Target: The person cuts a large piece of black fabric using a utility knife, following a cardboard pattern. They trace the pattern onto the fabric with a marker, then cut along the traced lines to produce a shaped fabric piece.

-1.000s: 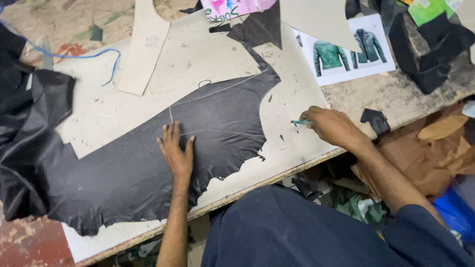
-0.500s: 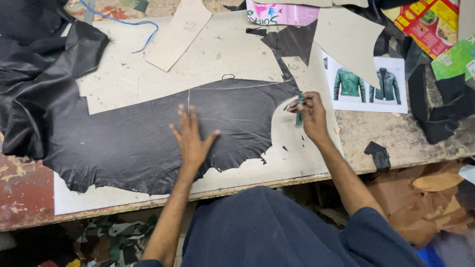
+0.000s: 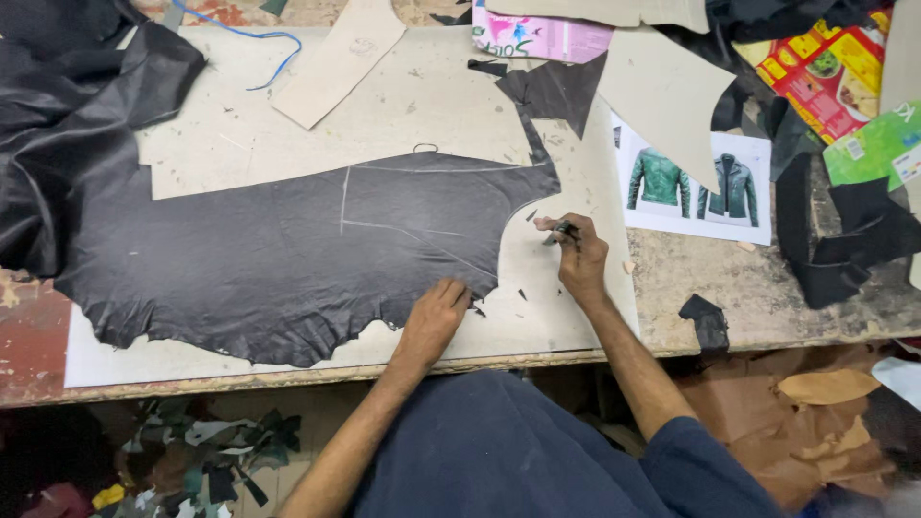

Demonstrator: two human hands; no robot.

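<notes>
Nearest, the left hand (image 3: 434, 317) is pressing down, fingers curled, on the near edge of the black leather hide (image 3: 288, 259) lying across the bench (image 3: 758, 288). Just right, the right hand (image 3: 578, 259) is pinching a small dark cutting tool (image 3: 563, 230). Farther right, a jacket photo sheet (image 3: 696, 187) is lying flat.

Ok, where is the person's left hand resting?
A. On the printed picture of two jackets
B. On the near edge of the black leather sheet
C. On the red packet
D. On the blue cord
B: the left hand lies on the near edge of the black leather sheet.
</notes>
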